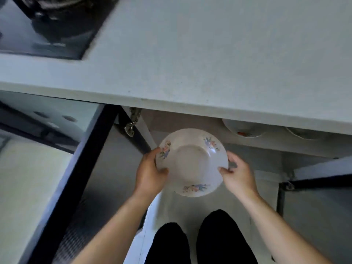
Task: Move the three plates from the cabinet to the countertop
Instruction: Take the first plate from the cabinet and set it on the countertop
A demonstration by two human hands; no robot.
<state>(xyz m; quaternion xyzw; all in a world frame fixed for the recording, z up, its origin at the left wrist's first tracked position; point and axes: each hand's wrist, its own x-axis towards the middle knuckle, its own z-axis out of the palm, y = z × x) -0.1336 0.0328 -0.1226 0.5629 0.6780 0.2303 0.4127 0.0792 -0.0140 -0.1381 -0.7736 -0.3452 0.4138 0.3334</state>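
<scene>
The floral plate point(192, 162) hangs just below the countertop point(209, 60) lip, left hand point(149, 172) and right hand point(238, 176) pinching opposite rims, and lifting too close could clip that edge and jar it loose, two plates point(245, 130) waiting inside.

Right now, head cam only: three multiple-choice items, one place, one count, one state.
1. The floral plate is: A. in the air below the countertop edge; B. on the stove; C. on the floor.
2. Other plates showing in the cabinet: A. none; B. four; C. two.
3. The left hand and right hand: A. hang open; B. both grip the plate's rim; C. rest on the door.
Answers: A, it hangs between the hands; C, two rims peek under the edge; B, fingers curl round opposite sides.
</scene>
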